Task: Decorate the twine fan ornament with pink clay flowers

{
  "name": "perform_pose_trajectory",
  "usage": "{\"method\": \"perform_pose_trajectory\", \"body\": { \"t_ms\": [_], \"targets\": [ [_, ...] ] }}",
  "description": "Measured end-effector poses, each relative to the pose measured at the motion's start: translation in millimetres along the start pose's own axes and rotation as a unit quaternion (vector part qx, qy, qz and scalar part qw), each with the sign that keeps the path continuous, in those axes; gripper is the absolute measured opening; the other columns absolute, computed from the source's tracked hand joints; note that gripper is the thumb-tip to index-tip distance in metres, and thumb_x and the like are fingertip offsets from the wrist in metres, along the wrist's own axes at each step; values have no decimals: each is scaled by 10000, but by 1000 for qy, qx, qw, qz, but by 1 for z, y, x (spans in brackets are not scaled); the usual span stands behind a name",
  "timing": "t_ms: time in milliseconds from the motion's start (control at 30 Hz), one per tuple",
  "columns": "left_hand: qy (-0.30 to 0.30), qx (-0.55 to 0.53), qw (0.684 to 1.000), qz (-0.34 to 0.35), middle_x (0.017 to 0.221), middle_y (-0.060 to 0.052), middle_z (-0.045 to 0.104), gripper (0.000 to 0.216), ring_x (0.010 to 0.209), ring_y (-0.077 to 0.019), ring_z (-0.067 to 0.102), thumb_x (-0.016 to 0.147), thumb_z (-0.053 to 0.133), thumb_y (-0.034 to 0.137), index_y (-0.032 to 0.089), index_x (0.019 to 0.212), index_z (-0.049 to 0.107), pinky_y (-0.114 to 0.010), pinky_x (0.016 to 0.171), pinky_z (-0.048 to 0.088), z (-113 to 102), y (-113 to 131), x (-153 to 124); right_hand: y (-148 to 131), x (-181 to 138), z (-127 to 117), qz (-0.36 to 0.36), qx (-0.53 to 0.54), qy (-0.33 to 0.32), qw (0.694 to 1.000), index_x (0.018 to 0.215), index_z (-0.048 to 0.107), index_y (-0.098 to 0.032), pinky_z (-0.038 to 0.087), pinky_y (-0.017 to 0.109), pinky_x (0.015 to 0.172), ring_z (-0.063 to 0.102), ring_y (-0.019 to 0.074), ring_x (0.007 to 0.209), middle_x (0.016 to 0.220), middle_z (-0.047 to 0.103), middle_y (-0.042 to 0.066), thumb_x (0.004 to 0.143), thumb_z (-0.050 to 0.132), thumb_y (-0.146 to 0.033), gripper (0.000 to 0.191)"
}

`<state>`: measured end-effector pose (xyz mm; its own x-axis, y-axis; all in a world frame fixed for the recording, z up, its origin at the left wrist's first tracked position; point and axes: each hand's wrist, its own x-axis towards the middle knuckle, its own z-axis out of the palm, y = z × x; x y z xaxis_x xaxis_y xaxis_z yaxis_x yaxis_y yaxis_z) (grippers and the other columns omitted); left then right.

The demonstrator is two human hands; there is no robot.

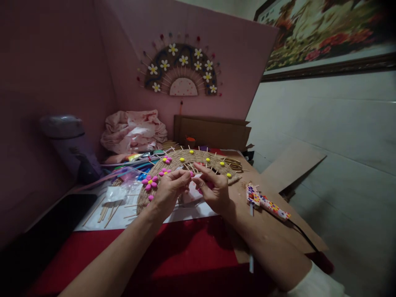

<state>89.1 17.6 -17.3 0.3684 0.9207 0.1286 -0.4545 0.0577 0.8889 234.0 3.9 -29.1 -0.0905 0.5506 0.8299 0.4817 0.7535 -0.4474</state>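
My left hand and my right hand meet over a half-round woven straw fan piece on the table. Both pinch with thumb and fingers around a small pink bit between them. The fan piece carries pink flowers along its left edge, yellow dots along the arc and thin wooden sticks poking out. What exactly each set of fingers holds is too small to name.
A patterned glue gun with a black cord lies on cardboard at the right. Loose wooden sticks rest on white paper at the left. A finished fan decoration hangs on the pink wall above pink cloth. A grey-lidded jug stands far left.
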Motion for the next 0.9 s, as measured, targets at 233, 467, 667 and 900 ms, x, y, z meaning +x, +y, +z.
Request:
{"method": "perform_pose_trajectory", "body": {
  "t_ms": [233,467,667,900],
  "targets": [
    [-10,21,1000,-8,680,-51,590,345,615,-102,497,731,670,443,99,734,701,-208,512,356,0,-2,1,-3,2,1,16,55,1,998,928,684,-185,483,212,515,571,88,537,726,689,24,840,569,-204,145],
    [-2,-11,1000,-8,627,-15,563,226,543,-76,472,631,771,297,110,624,644,-203,506,363,1,3,-1,-2,2,1,30,56,0,998,989,680,-178,468,208,488,546,87,505,656,665,7,826,590,-209,189],
    [7,-18,1000,-13,635,-23,574,249,564,-82,490,636,766,327,107,639,650,-202,513,368,2,3,-1,1,2,2,28,89,0,996,999,685,-189,469,195,478,542,77,495,657,667,0,831,582,-186,197],
    [9,-2,1000,-8,639,-29,578,274,561,-83,492,672,737,369,106,661,659,-204,513,366,2,2,-2,1,2,2,35,88,9,995,942,705,-196,473,200,481,547,79,496,668,678,5,829,582,-197,167]
  ]
}}
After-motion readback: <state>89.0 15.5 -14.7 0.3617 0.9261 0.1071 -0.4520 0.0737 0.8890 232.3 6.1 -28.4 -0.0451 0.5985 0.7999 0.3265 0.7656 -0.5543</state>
